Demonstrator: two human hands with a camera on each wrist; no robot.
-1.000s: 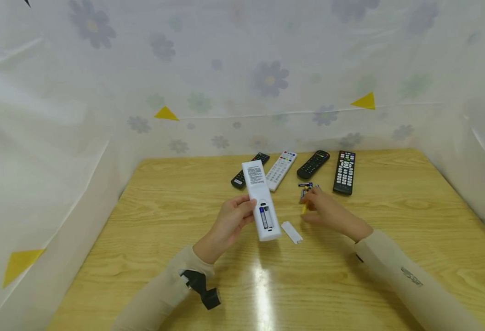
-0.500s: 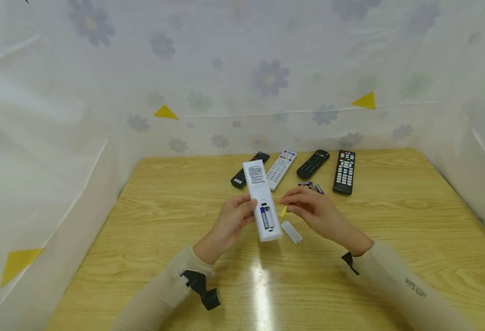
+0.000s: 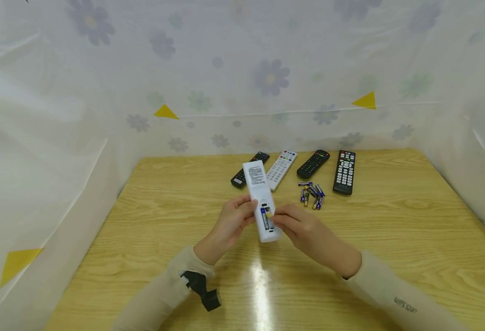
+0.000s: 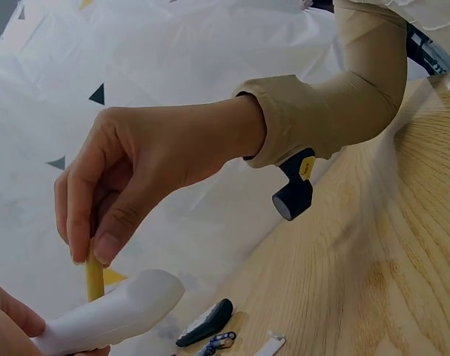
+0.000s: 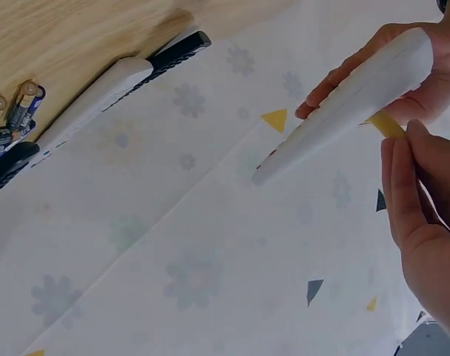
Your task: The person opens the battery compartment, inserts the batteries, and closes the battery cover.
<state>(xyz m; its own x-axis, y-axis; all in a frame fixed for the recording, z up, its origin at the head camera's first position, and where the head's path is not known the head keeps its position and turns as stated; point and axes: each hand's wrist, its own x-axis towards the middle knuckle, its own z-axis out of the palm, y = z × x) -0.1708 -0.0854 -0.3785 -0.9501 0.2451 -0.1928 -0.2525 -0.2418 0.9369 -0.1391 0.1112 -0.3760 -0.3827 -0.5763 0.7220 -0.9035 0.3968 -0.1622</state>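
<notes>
A white remote control [image 3: 259,184] is gripped by my left hand [image 3: 228,224], its back facing up and its battery compartment uncovered. One blue-and-silver battery [image 3: 265,219] lies in the left side of the compartment; the other side is partly behind fingers. My right hand [image 3: 314,233] pinches a thin yellow stick [image 4: 95,280] between thumb and fingers. Its far end reaches the compartment; the left wrist view shows it standing upright against the remote. The white battery cover [image 4: 271,345] lies on the table, hidden by the right hand in the head view.
Several loose batteries [image 3: 312,195] lie in a pile right of the remote. Along the back of the wooden table [image 3: 163,197] are a black remote [image 3: 237,180], a white remote [image 3: 281,168] and two more black remotes [image 3: 313,164]. A flowered sheet [image 3: 209,82] rises behind.
My right hand has moved left from the battery pile to the held remote, bringing the yellow stick into its compartment. The left hand and remote have barely moved.
</notes>
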